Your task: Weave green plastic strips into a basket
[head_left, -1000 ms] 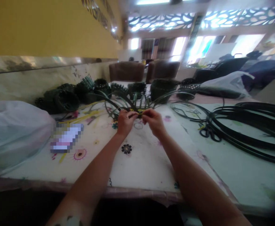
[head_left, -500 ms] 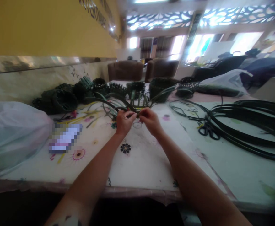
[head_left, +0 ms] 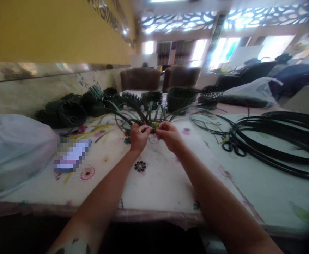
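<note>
Dark green plastic strips [head_left: 141, 112], woven together at the near end, fan up and outward at the middle of the table. A bit of yellow strip [head_left: 155, 125] shows in the weave between my hands. My left hand [head_left: 139, 138] grips the near left edge of the weave, thumb and forefinger pinched together. On the right side, my right hand [head_left: 169, 137] pinches the same edge, a small gap from the left fingertips. The fingers hide the exact strip under each pinch.
Several dark green woven baskets [head_left: 181, 100] line the back. Scissors [head_left: 234, 147] lie beside coiled green strips [head_left: 276, 141] on the right. A white plastic bag [head_left: 17, 151] and a blurred-out flat object [head_left: 73, 155] are on the left of the flowered tablecloth [head_left: 159, 183].
The fingertips have parted slightly, and more of the weave with its yellow strip shows between them. Both hands stay at the same woven piece.
</note>
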A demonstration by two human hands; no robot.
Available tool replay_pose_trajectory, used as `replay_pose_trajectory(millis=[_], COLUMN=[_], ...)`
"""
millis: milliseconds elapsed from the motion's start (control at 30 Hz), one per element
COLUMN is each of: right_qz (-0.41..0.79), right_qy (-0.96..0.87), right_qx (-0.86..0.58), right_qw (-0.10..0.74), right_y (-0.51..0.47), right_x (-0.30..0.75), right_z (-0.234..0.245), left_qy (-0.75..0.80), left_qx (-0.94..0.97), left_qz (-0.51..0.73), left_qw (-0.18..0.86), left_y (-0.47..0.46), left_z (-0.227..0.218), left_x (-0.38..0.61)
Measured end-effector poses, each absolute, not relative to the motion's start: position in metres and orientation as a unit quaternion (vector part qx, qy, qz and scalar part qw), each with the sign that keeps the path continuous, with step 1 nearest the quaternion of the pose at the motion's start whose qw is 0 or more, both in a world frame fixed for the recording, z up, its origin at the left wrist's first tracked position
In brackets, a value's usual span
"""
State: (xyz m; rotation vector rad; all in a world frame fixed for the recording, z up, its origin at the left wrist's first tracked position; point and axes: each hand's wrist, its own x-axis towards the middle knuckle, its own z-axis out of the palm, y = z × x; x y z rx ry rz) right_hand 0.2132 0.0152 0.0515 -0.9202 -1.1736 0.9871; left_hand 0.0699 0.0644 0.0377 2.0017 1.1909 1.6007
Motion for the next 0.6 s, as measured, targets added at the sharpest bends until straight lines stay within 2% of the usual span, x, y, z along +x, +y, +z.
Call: replay_pose_trajectory(millis=[167, 267, 433, 600], right_qz=[0.035, -0.092, -0.123, -0.016], right_qy=[-0.674, -0.675, -0.677, -0.601], right_qx=[-0.485, -0.525, -0.52, -0.518], right_qw=[0.556, 0.51, 0.506, 0.608], right_y=[0.015, 0.016, 0.015, 0.008], right_x=[0.203, 0.205, 0.21, 0.202], right_z=[0.043, 0.038, 0.039, 0.043], left_qy=[0.427, 0.418, 0.409, 0.405], left_qx=[0.678, 0.685, 0.7, 0.709], left_qz=[0.573, 0.573, 0.566, 0.558], left_qw=[0.172, 0.167, 0.149, 0.15], left_y=[0.063, 0.06, 0.057, 0.056], left_z=[0.04, 0.04, 0.039, 0.039], left_x=[0.068, 0.07, 0.075, 0.077])
